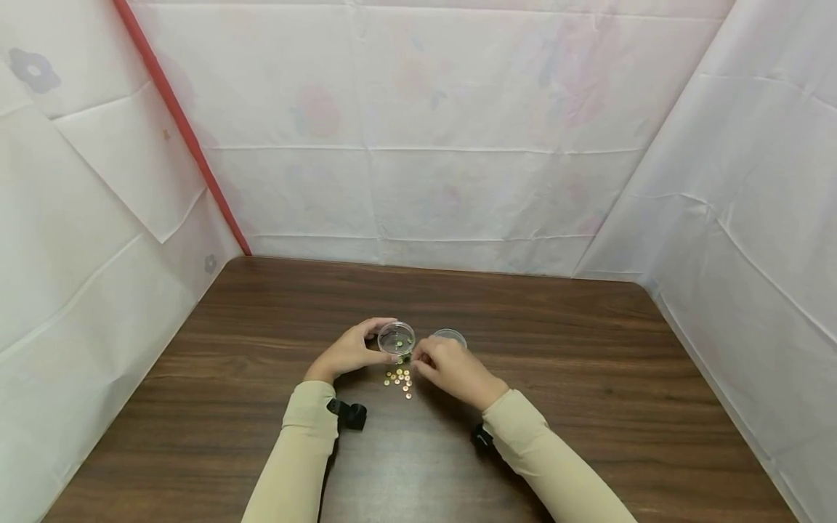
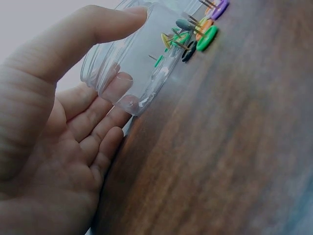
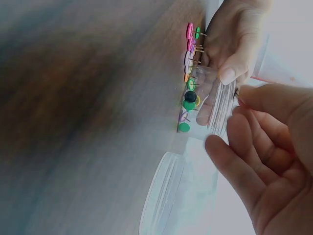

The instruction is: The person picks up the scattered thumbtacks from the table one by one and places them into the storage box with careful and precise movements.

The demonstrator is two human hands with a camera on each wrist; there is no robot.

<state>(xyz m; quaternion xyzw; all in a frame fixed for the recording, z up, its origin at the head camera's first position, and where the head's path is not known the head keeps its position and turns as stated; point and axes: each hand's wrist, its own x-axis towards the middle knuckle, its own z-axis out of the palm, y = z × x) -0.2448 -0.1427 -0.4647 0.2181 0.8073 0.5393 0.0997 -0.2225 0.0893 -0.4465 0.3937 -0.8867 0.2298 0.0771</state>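
A clear plastic jar (image 1: 396,340) stands on the table, with a few thumbtacks (image 2: 181,38) inside or seen through its wall. My left hand (image 1: 353,351) holds the jar from the left, thumb on the near side and fingers round the far side. Over the jar's rim, my right hand (image 1: 458,369) pinches a tiny thing between thumb and index finger; it looks like a thumbtack, mostly hidden by the fingertips. Several loose thumbtacks (image 1: 401,377) in mixed colours lie points up just in front of the jar; pink ones (image 3: 190,31) show in the right wrist view.
A clear round lid (image 1: 451,335) lies right of the jar, partly behind the right hand. The brown wooden table (image 1: 261,450) reaches back to a white patterned cloth (image 1: 418,196), which also hangs at both sides.
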